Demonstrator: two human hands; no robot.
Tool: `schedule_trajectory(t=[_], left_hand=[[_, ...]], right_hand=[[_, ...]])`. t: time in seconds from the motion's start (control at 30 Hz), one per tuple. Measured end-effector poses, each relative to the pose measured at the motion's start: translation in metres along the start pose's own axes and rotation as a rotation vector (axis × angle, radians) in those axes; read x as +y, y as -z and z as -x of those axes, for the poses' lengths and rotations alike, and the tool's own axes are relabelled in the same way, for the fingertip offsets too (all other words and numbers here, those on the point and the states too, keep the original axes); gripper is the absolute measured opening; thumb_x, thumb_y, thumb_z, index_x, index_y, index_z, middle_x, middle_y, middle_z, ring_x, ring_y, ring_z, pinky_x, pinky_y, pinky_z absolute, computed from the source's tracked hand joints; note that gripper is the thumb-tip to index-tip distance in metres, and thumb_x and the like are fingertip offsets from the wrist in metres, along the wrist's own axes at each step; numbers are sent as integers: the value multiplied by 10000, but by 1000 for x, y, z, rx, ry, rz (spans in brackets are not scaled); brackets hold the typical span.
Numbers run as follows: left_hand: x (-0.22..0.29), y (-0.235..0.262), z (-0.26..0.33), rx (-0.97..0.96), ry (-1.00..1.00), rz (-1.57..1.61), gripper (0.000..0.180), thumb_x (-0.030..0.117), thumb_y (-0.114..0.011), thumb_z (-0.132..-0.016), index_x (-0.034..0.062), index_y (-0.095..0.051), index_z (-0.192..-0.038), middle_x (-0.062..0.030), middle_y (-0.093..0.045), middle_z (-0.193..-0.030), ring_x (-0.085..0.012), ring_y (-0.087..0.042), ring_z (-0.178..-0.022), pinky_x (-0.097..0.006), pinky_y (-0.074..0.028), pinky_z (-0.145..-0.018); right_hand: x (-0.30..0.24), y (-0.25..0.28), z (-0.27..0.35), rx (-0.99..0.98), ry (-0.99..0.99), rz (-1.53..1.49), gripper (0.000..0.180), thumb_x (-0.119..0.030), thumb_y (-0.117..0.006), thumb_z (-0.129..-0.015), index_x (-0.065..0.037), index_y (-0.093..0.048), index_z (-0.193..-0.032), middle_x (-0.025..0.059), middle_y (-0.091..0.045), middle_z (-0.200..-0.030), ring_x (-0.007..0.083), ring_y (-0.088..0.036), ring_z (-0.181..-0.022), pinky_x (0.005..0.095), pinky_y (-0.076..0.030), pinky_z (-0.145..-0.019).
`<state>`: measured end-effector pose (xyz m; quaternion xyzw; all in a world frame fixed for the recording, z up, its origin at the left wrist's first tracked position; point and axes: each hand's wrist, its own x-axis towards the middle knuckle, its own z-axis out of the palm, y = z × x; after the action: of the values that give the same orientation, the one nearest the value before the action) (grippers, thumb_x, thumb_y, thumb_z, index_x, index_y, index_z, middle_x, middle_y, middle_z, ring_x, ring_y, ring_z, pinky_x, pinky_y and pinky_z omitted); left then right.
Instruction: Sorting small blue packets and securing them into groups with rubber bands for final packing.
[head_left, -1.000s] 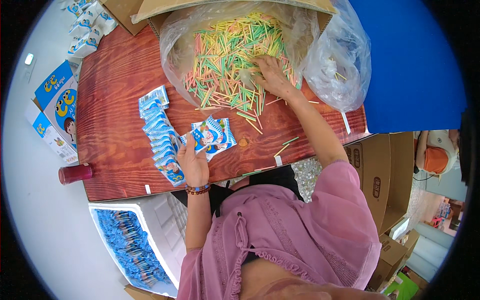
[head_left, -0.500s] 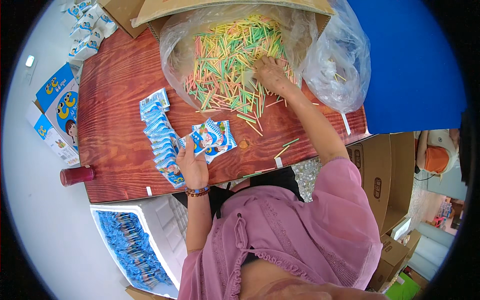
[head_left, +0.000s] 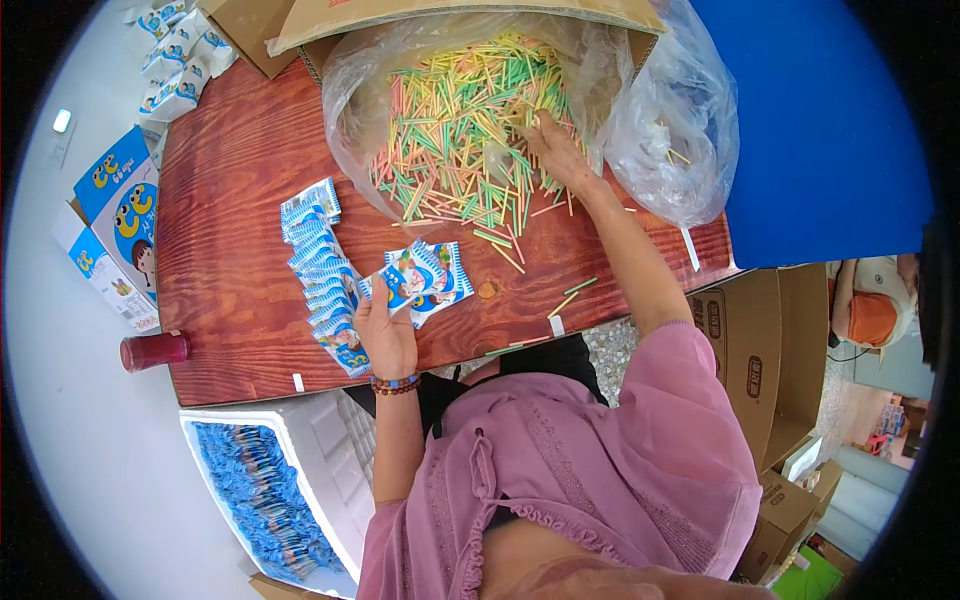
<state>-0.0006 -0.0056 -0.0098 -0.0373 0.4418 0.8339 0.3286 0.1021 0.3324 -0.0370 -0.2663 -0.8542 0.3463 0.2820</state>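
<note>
My left hand (head_left: 385, 335) holds a small blue-and-white packet (head_left: 405, 280) pinched between thumb and fingers, over another packet (head_left: 446, 284) lying on the table. Beside it runs an overlapping row of the same packets (head_left: 322, 270). My right hand (head_left: 560, 158) reaches into a heap of thin pink, yellow and green sticks (head_left: 465, 120). Its fingers are stretched out and bent slightly over the sticks; the tips are partly lost among them. The heap spills from a clear plastic bag (head_left: 350, 130) inside a cardboard box (head_left: 460, 14) lying open toward me.
Loose sticks (head_left: 565, 302) lie near the front edge of the red-brown wooden table (head_left: 235, 210). A red-filled jar (head_left: 155, 351) stands at the left corner. Below is a white foam box (head_left: 325, 470) of blue packets. Cardboard boxes (head_left: 755, 350) stand at right; another person (head_left: 880, 295) is beyond.
My right hand has drawn a little to the right and its fingers have come closer together over the sticks. My left hand and its packet have hardly moved.
</note>
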Motion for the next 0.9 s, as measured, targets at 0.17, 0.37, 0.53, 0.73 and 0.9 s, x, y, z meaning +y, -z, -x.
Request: schedule_trajectory(t=[0.17,0.37,0.53,0.73,0.9], left_hand=[[-2,0,0,4,2,-7,118,133,-598,-937,41,-630,-1002,-35,-664,-998,-127,-630,-921,-307,-511,-814],[-3,2,-3,-3,7,-5,113,135,-603,-934,42,-627,-993,-38,-661,-989,-128,-629,-918,-304,-510,-809],[1,-1,-1,-22,7,14,118,126,-584,-943,28,-622,-998,-48,-661,-989,-135,-630,-916,-308,-510,-804],[-1,-5,0,-8,-8,5,138,130,-576,-949,13,-620,-1006,-58,-663,-984,-143,-637,-908,-317,-517,-791],[-1,0,1,-26,-10,18,142,135,-580,-947,10,-623,-999,-59,-666,-974,-146,-642,-900,-318,-518,-804]], right_hand=[[4,-1,-8,14,-90,36,260,-216,-461,-978,5,-455,-1114,199,-631,-941,324,-619,-907,412,-452,-818],[-14,-21,-30,-38,-61,-16,208,-180,-481,-946,5,-493,-1041,202,-635,-941,321,-636,-889,413,-483,-765],[-25,-28,-41,-236,-89,415,296,-164,-543,-846,45,-521,-1055,243,-622,-1006,380,-610,-961,460,-488,-811],[-25,-47,-37,-124,-116,472,256,-71,-455,-878,53,-537,-1085,254,-592,-1059,388,-566,-1057,462,-441,-896],[-27,-19,-18,-194,-85,259,393,-127,-456,-924,84,-446,-1256,297,-499,-1256,412,-473,-1203,423,-373,-1018]])
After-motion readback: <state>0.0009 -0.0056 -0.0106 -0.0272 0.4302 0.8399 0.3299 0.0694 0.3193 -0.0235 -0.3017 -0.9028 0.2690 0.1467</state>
